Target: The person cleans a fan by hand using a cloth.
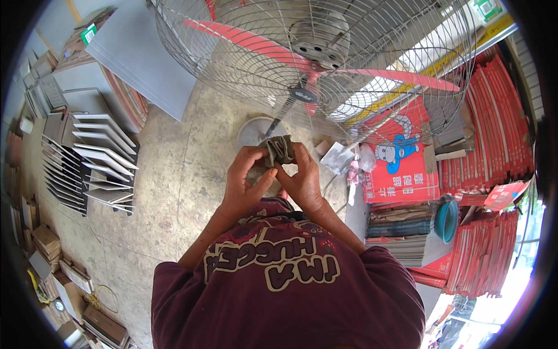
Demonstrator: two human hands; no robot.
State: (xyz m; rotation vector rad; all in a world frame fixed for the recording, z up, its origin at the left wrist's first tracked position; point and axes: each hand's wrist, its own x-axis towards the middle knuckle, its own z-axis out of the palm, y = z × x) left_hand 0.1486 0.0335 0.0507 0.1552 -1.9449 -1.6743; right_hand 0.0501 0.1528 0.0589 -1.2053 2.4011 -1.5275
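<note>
A crumpled grey-brown cloth [279,149] is bunched up in front of my chest, held between both hands. My left hand [245,179] grips its left side, with the thumb bent in toward the middle. On the other side, my right hand [303,183] pinches it between thumb and fingers. Just beyond the cloth stands a large floor fan [311,87] with a wire cage and red blades. Its round base [251,129] rests on the concrete floor behind the cloth.
At left, a black rack [87,168] holds several tile samples, with a large grey panel [148,55] farther back. Stacks of red boxes [491,122] line the right side, near a teal basin [446,221]. Cardboard pieces [46,238] lie at the lower left.
</note>
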